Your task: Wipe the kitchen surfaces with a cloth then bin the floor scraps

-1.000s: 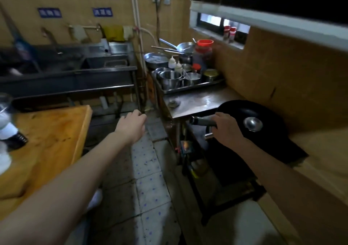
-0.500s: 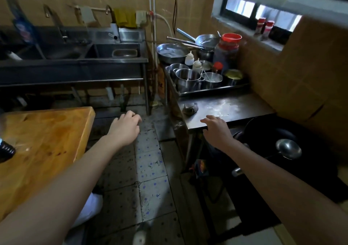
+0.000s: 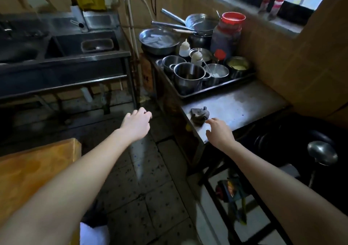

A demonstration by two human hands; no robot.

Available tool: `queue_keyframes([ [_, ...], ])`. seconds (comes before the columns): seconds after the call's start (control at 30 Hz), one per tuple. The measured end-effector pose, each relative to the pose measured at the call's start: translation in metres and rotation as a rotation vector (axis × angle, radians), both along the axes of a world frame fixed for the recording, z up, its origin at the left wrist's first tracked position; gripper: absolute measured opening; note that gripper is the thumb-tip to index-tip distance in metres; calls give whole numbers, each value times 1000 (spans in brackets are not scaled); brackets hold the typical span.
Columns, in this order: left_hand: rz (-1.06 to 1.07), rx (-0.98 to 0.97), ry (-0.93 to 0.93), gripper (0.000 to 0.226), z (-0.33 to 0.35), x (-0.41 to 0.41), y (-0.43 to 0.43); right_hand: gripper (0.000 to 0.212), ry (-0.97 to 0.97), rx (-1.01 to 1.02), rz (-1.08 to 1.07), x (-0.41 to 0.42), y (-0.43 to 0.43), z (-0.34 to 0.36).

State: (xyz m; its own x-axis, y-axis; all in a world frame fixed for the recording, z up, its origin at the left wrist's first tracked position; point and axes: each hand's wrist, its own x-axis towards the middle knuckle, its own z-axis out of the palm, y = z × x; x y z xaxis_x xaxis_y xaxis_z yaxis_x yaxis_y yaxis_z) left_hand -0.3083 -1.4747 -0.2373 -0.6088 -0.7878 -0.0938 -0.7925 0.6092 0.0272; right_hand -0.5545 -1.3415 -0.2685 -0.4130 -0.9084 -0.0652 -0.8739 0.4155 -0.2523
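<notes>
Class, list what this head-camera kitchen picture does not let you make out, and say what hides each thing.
1. Head view: whether the right hand touches the crumpled grey cloth. Contact is unclear from this angle.
2. Head view: any scraps on the tiled floor. It is too dark, and the arms cover part.
3. Head view: the round black wok. The forearm and right edge cut it off.
4. Head view: the steel sink. It is blurred and cut by the left edge.
</notes>
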Motion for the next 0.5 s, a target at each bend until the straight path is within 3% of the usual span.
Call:
queue_keyframes([
  [0.23, -12, 58, 20, 33, -34, -10, -58, 37, -107, 59, -89, -15, -64, -36],
  [0.37, 3, 78, 9, 32, -52, -19, -92, 28, -104, 41, -242, -34, -98, -59],
  [0.5, 34, 112, -6, 38, -65, -34, -123, 31, -157, 66, -357, -57, -131, -85],
])
